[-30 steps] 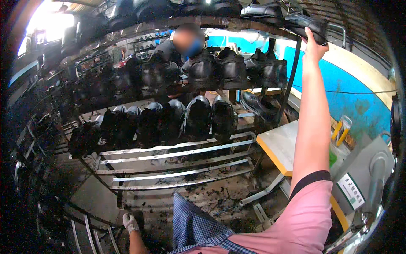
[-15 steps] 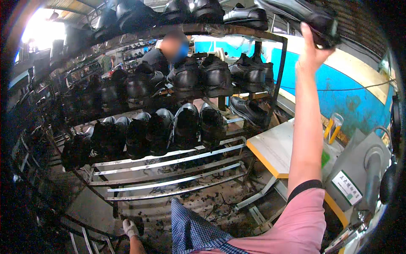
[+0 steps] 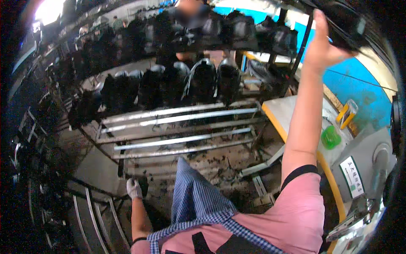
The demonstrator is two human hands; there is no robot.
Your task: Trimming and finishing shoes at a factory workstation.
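A black shoe [image 3: 344, 25] is raised at the upper right, partly lost in the dark rim of the view. My right hand [image 3: 323, 51] grips it from below, thumb up along its side; the other fingers are mostly hidden. Down at the lower left, my left hand [image 3: 134, 189] wears a whitish glove and hangs low with its fingers curled. A dark shape lies right beside that hand, and I cannot tell what it is. Several black shoes [image 3: 202, 80] stand in rows on the metal rack [image 3: 186, 118] in front of me.
To the right stands a white table [image 3: 281, 111] with a yellow edge, bearing a green container [image 3: 331, 137] and a yellow-and-clear holder [image 3: 347, 113]. A grey machine [image 3: 368, 163] is beside it. Metal bars [image 3: 95, 216] stand at lower left. Another person [image 3: 190, 15] is behind the rack.
My view has tipped downward, so the rack and table sit higher in the picture. The shoe in my right hand is now farther right. More of my left forearm shows.
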